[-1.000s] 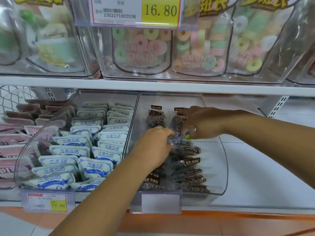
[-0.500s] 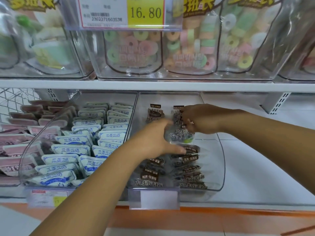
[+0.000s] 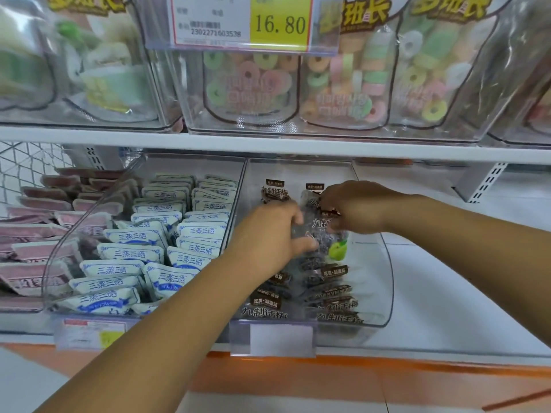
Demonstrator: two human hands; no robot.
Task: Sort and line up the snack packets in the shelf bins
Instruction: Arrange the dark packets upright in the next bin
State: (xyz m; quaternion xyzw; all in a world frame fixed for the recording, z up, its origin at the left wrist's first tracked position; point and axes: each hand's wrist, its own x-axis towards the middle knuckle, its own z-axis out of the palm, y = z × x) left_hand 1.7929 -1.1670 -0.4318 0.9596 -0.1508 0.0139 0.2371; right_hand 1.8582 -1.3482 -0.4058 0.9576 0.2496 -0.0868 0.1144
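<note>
A clear shelf bin (image 3: 384, 281) holds two rows of dark plum snack packets (image 3: 331, 293) with brown labels. Both hands are inside it. My left hand (image 3: 268, 234) grips the left edge of one clear plum packet (image 3: 322, 231) with a green apple print. My right hand (image 3: 354, 207) pinches that same packet at its top, tilting it up above the right row. Two more plum packets stand at the back of the bin (image 3: 275, 190).
The neighbouring clear bin (image 3: 89, 222) on the left is filled with white-and-blue packets (image 3: 131, 254). Pink packets (image 3: 32, 234) lie further left. The upper shelf (image 3: 268, 144) carries bins of ring candy under a 16.80 price tag (image 3: 280, 23). White shelf board (image 3: 462, 293) lies to the right.
The packet has been lifted and tilted more upright between both hands. My left hand has shifted from on top of the row to the packet's left edge.
</note>
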